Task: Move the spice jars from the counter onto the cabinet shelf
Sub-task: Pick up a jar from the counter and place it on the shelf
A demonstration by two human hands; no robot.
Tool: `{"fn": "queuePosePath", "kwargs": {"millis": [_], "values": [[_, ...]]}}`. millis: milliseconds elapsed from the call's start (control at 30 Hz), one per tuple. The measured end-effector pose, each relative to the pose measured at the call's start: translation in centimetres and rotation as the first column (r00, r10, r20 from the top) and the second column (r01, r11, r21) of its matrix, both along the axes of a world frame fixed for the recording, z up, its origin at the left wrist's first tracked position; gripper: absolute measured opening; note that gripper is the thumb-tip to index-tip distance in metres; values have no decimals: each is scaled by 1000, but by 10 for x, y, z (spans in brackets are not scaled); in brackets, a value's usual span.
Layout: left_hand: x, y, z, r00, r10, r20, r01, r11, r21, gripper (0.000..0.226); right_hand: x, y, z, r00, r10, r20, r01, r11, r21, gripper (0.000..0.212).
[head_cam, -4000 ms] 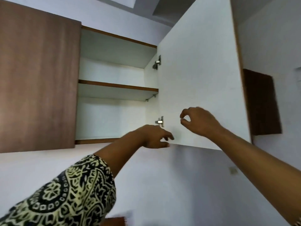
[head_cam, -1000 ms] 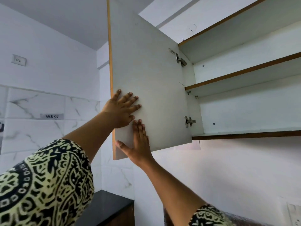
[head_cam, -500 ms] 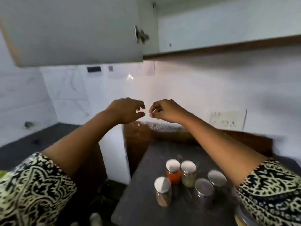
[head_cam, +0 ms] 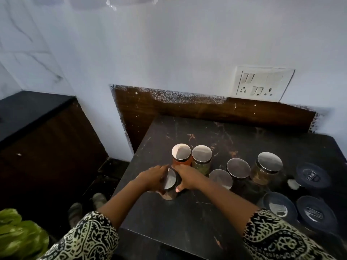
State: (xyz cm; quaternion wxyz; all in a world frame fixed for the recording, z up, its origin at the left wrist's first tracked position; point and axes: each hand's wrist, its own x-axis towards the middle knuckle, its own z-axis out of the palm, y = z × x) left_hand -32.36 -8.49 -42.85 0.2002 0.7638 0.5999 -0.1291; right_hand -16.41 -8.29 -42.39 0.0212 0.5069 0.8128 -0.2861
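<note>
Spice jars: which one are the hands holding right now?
The front-left jar, just before the orange-filled jar: the left hand and right hand grip its sides. The others stand untouched.

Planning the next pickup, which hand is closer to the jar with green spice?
Right. The right hand sits just in front-left of the green spice jar, gripping the held jar; the left hand is on that jar's far side.

Spice jars (head_cam: 269,166), six, glass, round steel lids, on counter (head_cam: 187,212): red jar (head_cam: 181,156), green jar (head_cam: 202,160), three others (head_cam: 238,168) upright, mid-counter; sixth jar (head_cam: 170,178) tilted near left edge
</note>
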Motion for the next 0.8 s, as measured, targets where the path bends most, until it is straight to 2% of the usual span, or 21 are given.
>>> {"fn": "queuePosePath", "kwargs": {"millis": [67,133,233,333,433,500,633,800], "values": [[-3,0,-14,997,25,76,-27,999,25,99,-6,2,-20,999,-41,-14,40,998,-48,77],[-7,1,-17,988,37,149,-44,998,41,91,-9,3,-29,996,-89,-29,87,993,-77,74],[-12,11,-2,970,-1,242,-4,1000,21,80,-8,11,-16,995,-91,-48,87,992,-88,70],[-12,20,36,931,-61,359,57,998,23,79,6,16,30,989,-107,-99,98,991,-95,68],[-9,31,87,874,-156,461,111,986,124,81,29,18,94,979,-136,-154,128,990,-61,68],[-2,42,125,821,-201,534,101,972,211,81,44,21,139,967,-158,-198,157,987,-20,65],[18,57,199,696,-262,668,115,960,256,87,69,18,210,920,-210,-331,245,967,68,65],[50,68,271,594,-361,719,74,914,398,81,99,15,275,843,-225,-489,338,928,157,43]]}}
